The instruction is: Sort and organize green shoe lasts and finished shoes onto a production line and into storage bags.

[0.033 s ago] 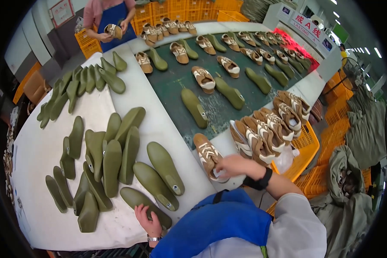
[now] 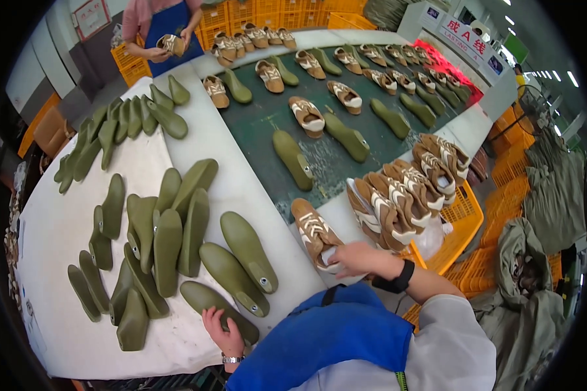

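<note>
A brown-and-white shoe upper (image 2: 315,231) lies at the corner of the green surface, toe pointing away from me. My right hand (image 2: 355,259) is closed at its heel opening, fingertips on the collar; a white patch shows inside the opening. My left hand (image 2: 223,331) rests at the near side of a green shoe last (image 2: 210,303), its fingers apart and touching the last. Two more lasts, a near one (image 2: 231,277) and a farther one (image 2: 248,247), lie just beyond it on the white table.
Many green lasts (image 2: 169,251) cover the white table (image 2: 59,339) at left. Shoe uppers and lasts stand in rows on the green surface (image 2: 248,140). At right, several uppers (image 2: 398,195) lean beside a yellow crate (image 2: 460,241). Across the table a person (image 2: 166,39) holds a shoe.
My right hand has shifted slightly right and back at the shoe's heel, showing more of the white patch inside. My left hand stays by the last.
</note>
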